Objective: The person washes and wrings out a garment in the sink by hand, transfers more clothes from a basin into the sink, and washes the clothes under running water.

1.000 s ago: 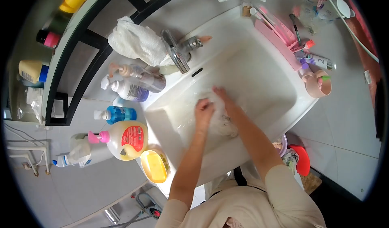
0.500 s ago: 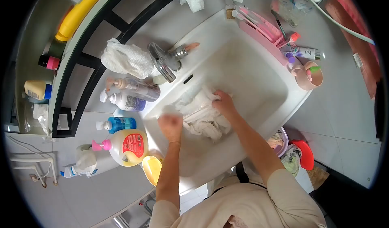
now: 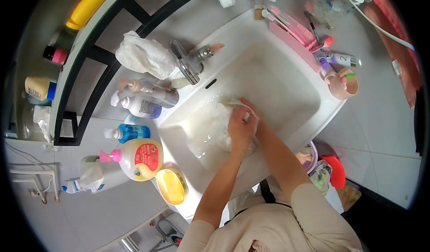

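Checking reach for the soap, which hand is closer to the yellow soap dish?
Left. The left hand is at the white cloth, up and right of the yellow soap dish in view; the right hand is just beyond, slightly farther off.

In the sink, your widest free room is the right half, between your right arm and the pink tray. In the middle, your left hand and the white cloth block the passage. At the back rim, the faucet stands in your way; on the left, the pump bottles, the big jug and the soap dish make a close row.
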